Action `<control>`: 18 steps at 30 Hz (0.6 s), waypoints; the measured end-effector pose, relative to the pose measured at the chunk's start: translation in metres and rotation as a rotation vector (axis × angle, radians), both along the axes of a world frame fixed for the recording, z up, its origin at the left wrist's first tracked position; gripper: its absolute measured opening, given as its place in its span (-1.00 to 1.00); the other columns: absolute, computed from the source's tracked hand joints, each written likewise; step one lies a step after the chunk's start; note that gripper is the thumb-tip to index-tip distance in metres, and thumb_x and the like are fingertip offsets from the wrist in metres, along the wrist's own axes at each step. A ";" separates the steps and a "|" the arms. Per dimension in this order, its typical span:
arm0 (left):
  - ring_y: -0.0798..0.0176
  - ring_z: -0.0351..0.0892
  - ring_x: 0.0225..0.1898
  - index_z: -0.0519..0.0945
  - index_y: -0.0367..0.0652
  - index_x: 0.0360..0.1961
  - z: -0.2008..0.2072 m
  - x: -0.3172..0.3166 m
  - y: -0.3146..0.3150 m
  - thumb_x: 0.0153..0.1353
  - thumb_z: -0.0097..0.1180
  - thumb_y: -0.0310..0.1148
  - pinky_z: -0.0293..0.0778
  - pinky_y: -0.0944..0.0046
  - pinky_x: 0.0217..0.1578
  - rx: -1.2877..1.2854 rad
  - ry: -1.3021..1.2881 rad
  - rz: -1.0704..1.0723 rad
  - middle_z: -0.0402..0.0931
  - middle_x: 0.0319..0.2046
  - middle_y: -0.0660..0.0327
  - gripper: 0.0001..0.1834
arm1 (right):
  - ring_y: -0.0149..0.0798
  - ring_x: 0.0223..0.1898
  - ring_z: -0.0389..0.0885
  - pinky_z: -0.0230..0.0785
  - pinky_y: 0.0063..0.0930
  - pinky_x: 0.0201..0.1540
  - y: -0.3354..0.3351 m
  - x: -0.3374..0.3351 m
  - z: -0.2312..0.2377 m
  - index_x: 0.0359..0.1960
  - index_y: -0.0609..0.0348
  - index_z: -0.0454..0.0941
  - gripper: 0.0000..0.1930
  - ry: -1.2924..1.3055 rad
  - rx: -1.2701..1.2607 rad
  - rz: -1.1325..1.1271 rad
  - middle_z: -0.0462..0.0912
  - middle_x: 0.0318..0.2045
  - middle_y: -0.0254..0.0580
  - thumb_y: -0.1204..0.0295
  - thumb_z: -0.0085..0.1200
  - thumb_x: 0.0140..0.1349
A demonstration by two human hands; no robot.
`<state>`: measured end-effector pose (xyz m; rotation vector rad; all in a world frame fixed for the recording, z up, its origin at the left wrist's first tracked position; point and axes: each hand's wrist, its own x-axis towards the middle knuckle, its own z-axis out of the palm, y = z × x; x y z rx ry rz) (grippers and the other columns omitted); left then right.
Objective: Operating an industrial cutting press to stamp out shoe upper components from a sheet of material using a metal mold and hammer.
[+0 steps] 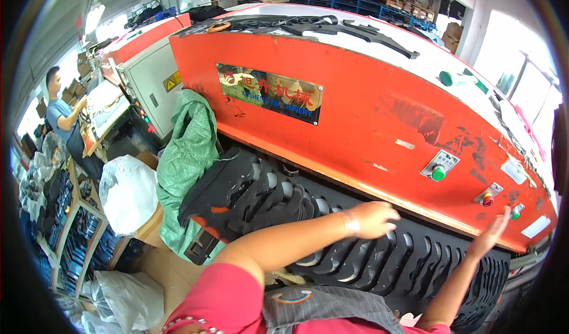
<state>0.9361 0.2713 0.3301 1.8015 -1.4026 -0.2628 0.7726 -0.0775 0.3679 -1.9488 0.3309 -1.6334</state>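
Observation:
A black sheet of material (pixel 424 286) with rows of curved cut-outs and loose curved pieces lies along the front of a big orange machine (pixel 361 121). Above the middle of that sheet hovers my left hand (pixel 373 220), its fingers slightly bent and apart, with nothing seen in it. Farther right, my right hand (pixel 491 236) is raised against the machine's front, fingers stretched out and holding nothing. Its fingertips are beside a green push button (pixel 515 211); whether they touch it I cannot tell. A red button (pixel 487 200) and another green button (pixel 438 173) sit to its left.
Black scraps (pixel 261 23) lie on top of the machine. At its left end hangs a green woven sack (pixel 188 150), beside a white plastic bag (pixel 127 192). A co-worker (pixel 68 121) stands at another machine at the far left, near shelves (pixel 86 230) of blue-black pieces.

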 end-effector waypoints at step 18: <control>-0.11 0.57 -0.30 0.55 -0.15 -0.38 0.022 -0.018 -0.022 0.24 -0.01 -0.18 0.48 -0.04 -0.31 0.153 -0.029 0.308 0.57 -0.39 0.07 -0.74 | 0.08 0.25 0.29 0.08 -0.16 0.29 -0.243 0.003 0.025 0.20 0.37 0.32 -0.31 -0.099 -0.055 -0.833 0.38 0.19 0.17 -0.07 -0.24 0.35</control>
